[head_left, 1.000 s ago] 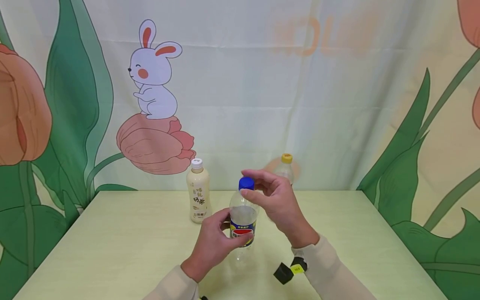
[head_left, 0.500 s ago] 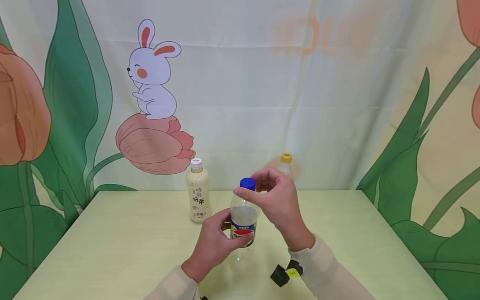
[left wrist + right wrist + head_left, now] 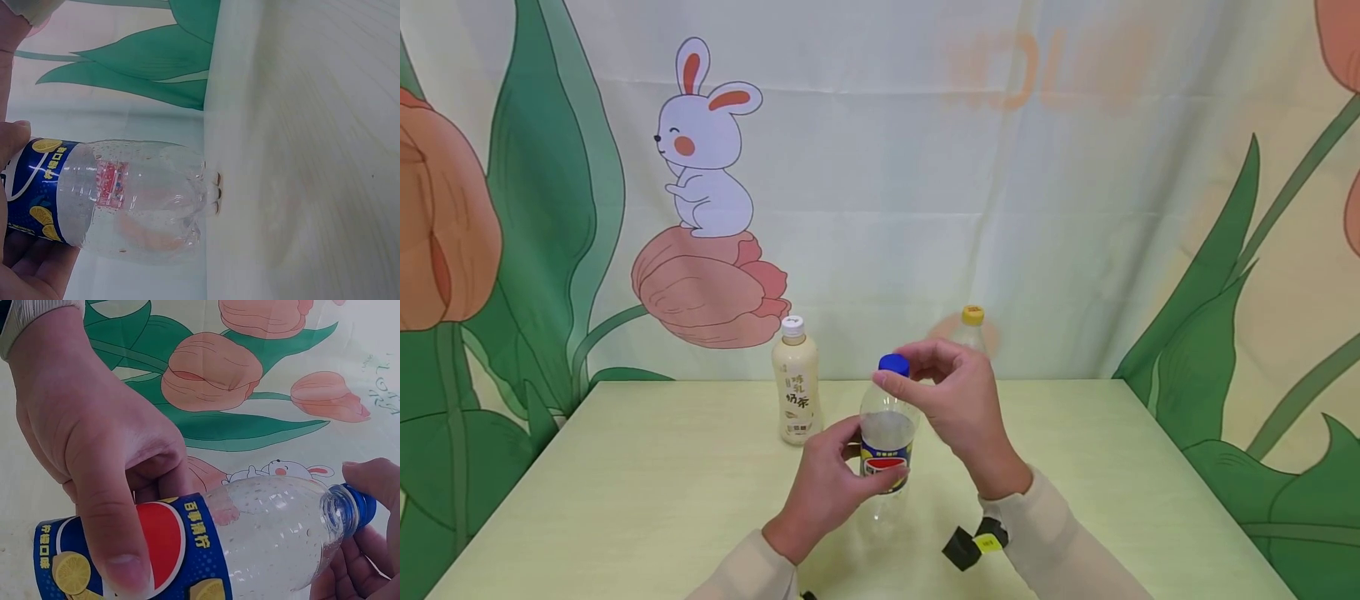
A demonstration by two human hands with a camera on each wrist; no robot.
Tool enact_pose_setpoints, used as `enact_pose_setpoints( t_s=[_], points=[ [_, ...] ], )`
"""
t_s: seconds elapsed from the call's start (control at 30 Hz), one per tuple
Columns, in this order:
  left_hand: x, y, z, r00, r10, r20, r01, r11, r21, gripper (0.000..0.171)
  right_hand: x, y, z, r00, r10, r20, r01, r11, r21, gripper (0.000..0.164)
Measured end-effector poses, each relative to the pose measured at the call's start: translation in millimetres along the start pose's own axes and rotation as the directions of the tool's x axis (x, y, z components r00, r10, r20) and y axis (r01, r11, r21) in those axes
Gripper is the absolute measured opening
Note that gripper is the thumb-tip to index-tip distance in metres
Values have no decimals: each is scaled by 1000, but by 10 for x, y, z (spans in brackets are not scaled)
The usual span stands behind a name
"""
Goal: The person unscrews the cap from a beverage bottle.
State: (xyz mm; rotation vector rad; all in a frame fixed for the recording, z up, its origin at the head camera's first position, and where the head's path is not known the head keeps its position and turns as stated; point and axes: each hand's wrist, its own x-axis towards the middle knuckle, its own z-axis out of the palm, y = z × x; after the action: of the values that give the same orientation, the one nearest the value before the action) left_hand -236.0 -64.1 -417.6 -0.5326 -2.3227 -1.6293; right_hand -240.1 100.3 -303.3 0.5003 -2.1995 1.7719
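Note:
A clear plastic soda bottle with a blue, red-centred label stands roughly upright in front of me. My left hand grips it round the label, thumb across the front. At the neck, my right hand pinches the blue cap between thumb and fingers. In the right wrist view the cap sits on the neck, over the bottle's clear shoulder. Drops cling inside the clear lower part in the left wrist view; whether its base touches the table I cannot tell.
A cream milk tea bottle with a white cap stands behind on the left. Behind my right hand is a clear bottle with a yellow cap, mostly hidden. The pale table ends at a printed curtain.
My right hand has turned about the blue cap, its thumb swinging left across the front, then back slightly right. The left hand keeps its grip on the bottle, which has barely moved.

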Motion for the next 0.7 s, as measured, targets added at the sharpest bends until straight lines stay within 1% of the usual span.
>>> enact_pose_setpoints(
  t_s=[0.17,0.27,0.4,0.5,0.53,0.63,0.7],
  points=[
    [7,-2,-3,1000,0,-7,0,1000,-12,55,15,19,1,999,-36,27,36,999,8,32],
    [6,31,-4,1000,-12,-16,12,1000,-14,53,20,35,-2,997,-57,49,56,998,16,31],
    [-18,179,-27,999,-26,-24,26,1000,-13,51,19,51,-5,994,-67,82,64,997,34,30],
    [-41,302,-55,999,-32,-20,32,999,-10,51,23,53,-6,991,-66,113,61,997,43,30],
    [-45,322,-60,999,-33,-18,33,999,-9,51,25,50,-8,990,-65,125,59,997,49,29],
    [-39,300,-58,999,-42,-12,42,999,-7,52,31,46,-16,985,-60,164,50,997,66,27],
    [-27,234,-46,999,-42,-12,42,999,-8,52,33,48,-24,980,-51,191,37,996,79,27]
  ],
)
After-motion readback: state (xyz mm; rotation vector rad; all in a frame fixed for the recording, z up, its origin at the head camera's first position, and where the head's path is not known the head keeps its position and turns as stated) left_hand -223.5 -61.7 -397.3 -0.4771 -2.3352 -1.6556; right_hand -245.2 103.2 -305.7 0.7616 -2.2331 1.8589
